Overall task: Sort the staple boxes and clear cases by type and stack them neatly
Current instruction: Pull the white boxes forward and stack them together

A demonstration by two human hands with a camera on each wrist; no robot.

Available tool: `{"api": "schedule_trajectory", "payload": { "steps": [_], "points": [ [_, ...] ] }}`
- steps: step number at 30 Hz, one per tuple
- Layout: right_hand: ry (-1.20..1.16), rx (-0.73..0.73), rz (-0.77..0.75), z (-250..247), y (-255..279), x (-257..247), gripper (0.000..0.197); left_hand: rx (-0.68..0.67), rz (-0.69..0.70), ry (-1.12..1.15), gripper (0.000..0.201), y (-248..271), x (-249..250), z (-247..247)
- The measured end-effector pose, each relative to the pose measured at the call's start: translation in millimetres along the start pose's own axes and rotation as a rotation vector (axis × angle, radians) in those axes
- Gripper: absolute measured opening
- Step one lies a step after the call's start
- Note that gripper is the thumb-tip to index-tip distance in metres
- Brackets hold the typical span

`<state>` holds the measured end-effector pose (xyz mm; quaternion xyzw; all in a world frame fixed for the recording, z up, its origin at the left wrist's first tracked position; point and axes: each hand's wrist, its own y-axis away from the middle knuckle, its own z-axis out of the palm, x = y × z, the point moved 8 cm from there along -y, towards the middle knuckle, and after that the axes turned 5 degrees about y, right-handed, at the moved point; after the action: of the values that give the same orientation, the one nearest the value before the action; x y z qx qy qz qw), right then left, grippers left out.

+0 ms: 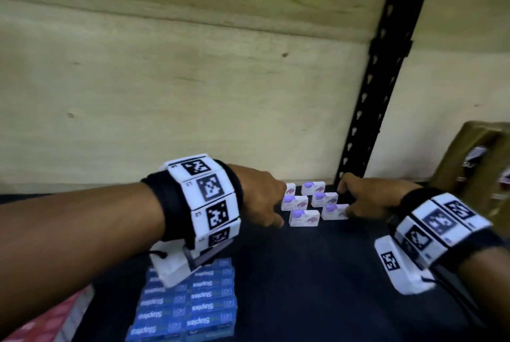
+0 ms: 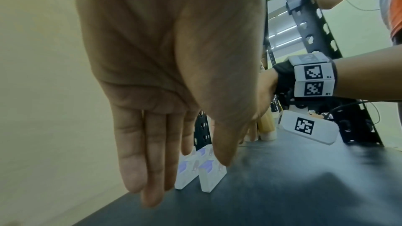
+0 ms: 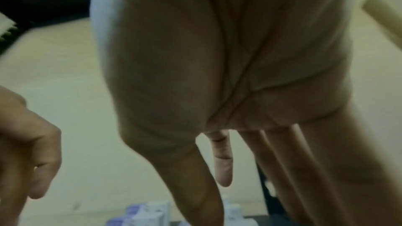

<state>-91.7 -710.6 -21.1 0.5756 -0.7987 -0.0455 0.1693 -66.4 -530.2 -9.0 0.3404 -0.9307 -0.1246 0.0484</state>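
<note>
- Landmark: cluster of small white staple boxes (image 1: 311, 205) with purple print, standing on edge in two staggered rows at the back of the dark shelf (image 1: 303, 272), close to the plywood back wall (image 1: 193, 79).
- Left hand (image 1: 262, 195) sits at the cluster's left flank, fingers (image 2: 152, 152) straight and together, pointing down at the shelf, thumb alongside; nothing held. Fingertips just beside the nearest white box; contact can't be told.
- Right hand (image 1: 364, 199) at the cluster's right flank, fingers extended and a little spread, nothing held; looks to touch the front-right box, blur makes this unsure.
- Key relation: boxes lie between the two palms, their long axes running left-right, so a squeeze inward from both sides would likely close the rows up. Both hands about equally near.
- Blue "Staples" boxes (image 1: 190, 303) already stacked in tidy rows, well in front of the cluster, under the left forearm.
- Black upright post (image 1: 386, 79) behind-right of the cluster.
- No clear cases visible.
</note>
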Motion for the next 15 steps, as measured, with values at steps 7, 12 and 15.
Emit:
{"api": "schedule_trajectory", "payload": {
  "steps": [7, 12, 15],
  "points": [
    [-0.064, -0.058, -0.053, 7.7, -12.8, 6.6, 0.038, -0.140, -0.089, 0.044, 0.068, -43.6, 4.2, 15.8],
    [-0.010, -0.036, -0.090, 5.0, -19.2, -0.3, 0.024, -0.140, -0.052, -0.059, 0.065, -54.0, 19.3, 10.9],
    [0.050, -0.036, -0.114, 1.3, -20.7, -5.5, 0.019, -0.162, 0.006, -0.151, 0.048, -55.1, 33.5, 10.8]
  ]
}}
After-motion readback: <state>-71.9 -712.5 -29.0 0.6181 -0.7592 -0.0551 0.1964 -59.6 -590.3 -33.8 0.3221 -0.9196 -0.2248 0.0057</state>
